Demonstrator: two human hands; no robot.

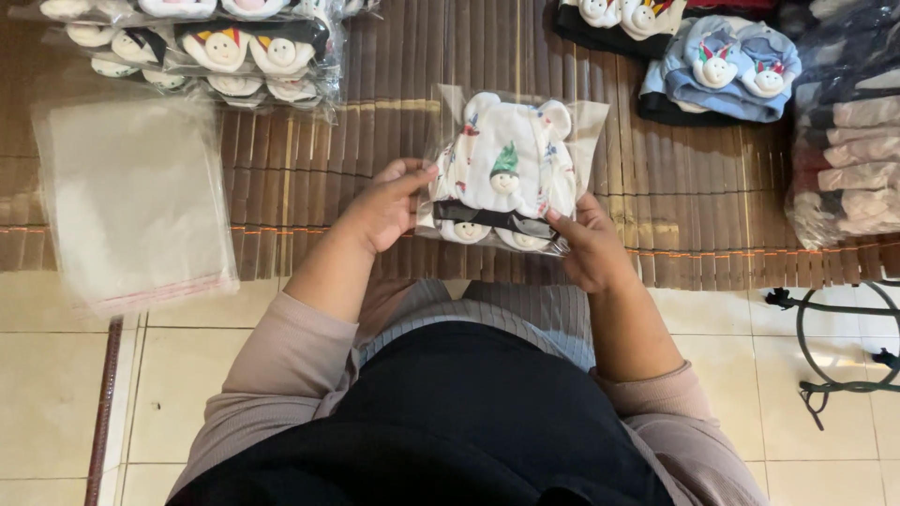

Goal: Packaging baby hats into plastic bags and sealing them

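- i have both hands on a clear plastic bag (511,173) that holds a white baby hat set with small round ears, a little green-hatted figure on the front and a black band across the bottom.
- my left hand (384,206) grips the bag's left edge, thumb on top near the hat's side, fingers curled underneath.
- my right hand (586,248) pinches the bag's lower right corner, thumb pressing on the black band.
- the bag is held up just above the brown slatted mat (375,178), roughly in the middle of my view, tilted slightly to the right.
- to my left on the mat lies a stack of empty clear bags (131,201) with a reddish strip along the near edge.
- at top left sits a pile of already bagged sets (216,52).
- at top right rest unbagged blue hats (722,70), and further right a bundle of folded garments in plastic (844,159).
- a dark metal stand (844,342) stands on the tiled floor at right.
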